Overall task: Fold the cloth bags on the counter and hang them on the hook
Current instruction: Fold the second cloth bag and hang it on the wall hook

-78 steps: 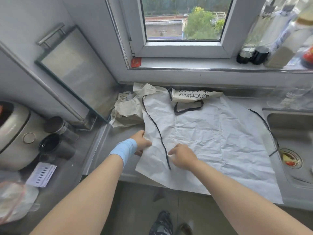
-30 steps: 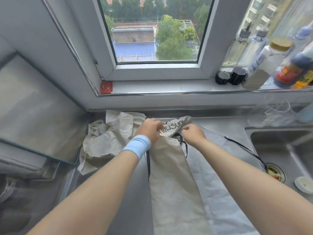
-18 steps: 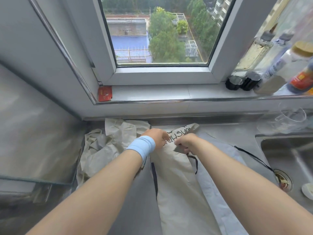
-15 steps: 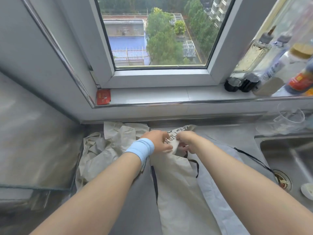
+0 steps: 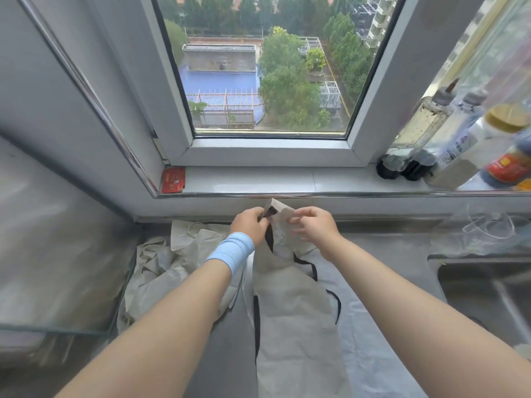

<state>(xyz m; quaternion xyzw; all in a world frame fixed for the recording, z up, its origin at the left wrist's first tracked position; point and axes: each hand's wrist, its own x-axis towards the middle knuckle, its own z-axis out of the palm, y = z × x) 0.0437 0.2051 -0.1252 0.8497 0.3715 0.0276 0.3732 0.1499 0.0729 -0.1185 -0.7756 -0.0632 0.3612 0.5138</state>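
A cream cloth bag (image 5: pixel 293 308) with black straps lies folded into a long narrow strip on the steel counter (image 5: pixel 218 366), its far end lifted toward the window sill. My left hand (image 5: pixel 249 227), with a blue wristband, pinches that raised end at its left corner. My right hand (image 5: pixel 314 226) pinches the same end from the right. A second, crumpled cream bag (image 5: pixel 169 265) lies to the left on the counter. No hook is in view.
A sink (image 5: pixel 488 300) sits at the right with a clear glass jug (image 5: pixel 488 231) behind it. Bottles (image 5: pixel 448 142) crowd the right of the sill, and a red packet (image 5: pixel 173 180) lies at its left. A glass panel (image 5: pixel 57 254) leans at the left.
The flat bag was folded lengthwise into a narrow strip. Both hands moved from its near edge to its far end and have now lifted that end off the counter.
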